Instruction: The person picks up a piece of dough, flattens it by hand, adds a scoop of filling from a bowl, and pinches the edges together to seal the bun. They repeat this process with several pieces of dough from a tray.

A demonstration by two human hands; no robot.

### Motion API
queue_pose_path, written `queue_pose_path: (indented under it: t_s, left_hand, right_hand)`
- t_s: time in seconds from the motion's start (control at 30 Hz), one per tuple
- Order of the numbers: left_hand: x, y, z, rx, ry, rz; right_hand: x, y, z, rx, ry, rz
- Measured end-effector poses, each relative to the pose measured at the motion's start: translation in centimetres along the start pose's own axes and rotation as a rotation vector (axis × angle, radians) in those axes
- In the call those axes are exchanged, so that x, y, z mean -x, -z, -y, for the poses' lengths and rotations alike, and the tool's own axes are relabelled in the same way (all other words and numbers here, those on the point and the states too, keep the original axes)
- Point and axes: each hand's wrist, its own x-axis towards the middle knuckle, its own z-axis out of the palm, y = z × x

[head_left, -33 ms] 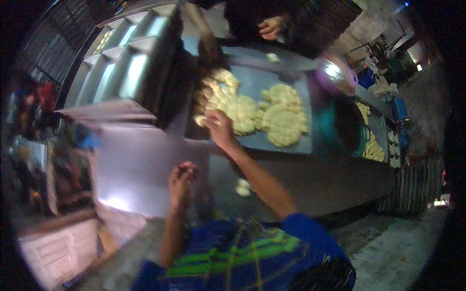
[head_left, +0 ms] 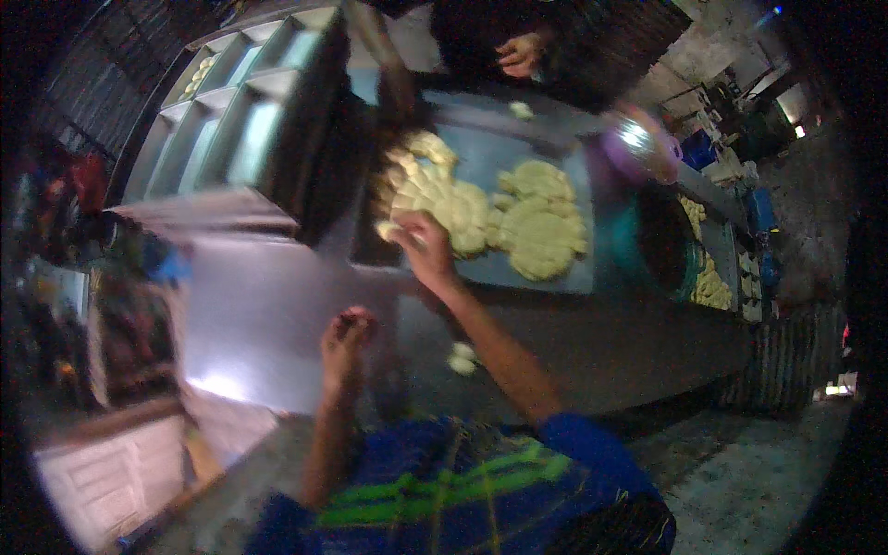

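My right hand (head_left: 427,252) reaches over the near edge of a tray (head_left: 472,131), its fingers pinched on a small pale dough piece (head_left: 386,230). Beside and beyond that hand lies a cluster of soft, pale yellow dough (head_left: 435,199), divided into many small pieces. To its right sit two more flat, rounded dough masses, a larger one (head_left: 541,240) nearer me and a smaller one (head_left: 536,180) behind it. My left hand (head_left: 345,344) hovers above the metal table (head_left: 268,314), its fingers curled in. Whether anything is inside them is hidden.
A compartmented box (head_left: 250,196) stands at the left, with dough pieces in one far section. Small dough lumps (head_left: 462,359) lie near my right forearm. At right are a green tub (head_left: 692,264) and a shiny purple bowl (head_left: 638,148). Another person's hand (head_left: 521,54) is across the table.
My right hand and the dough piece in it have shifted very slightly to the right. My left hand has hardly moved.
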Motion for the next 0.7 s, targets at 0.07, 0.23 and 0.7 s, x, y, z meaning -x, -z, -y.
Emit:
queue_pose_path:
  t_s: [0.07, 0.23, 0.7]
  left_hand:
    - [0.2, -0.9, -0.9, -0.121, -0.114, 0.018]
    - [1.9, -7.4, -4.3, -0.459, -0.532, 0.006]
    - [6.5, -19.8, -2.7, -0.837, -1.233, 0.600]
  right_hand:
    - [1.7, 1.4, 4.0, -0.331, -0.179, -0.009]
    - [6.8, 4.2, 9.3, -0.616, -0.431, 0.000]
    - [20.4, 11.9, 8.4, -0.725, -0.500, 0.048]
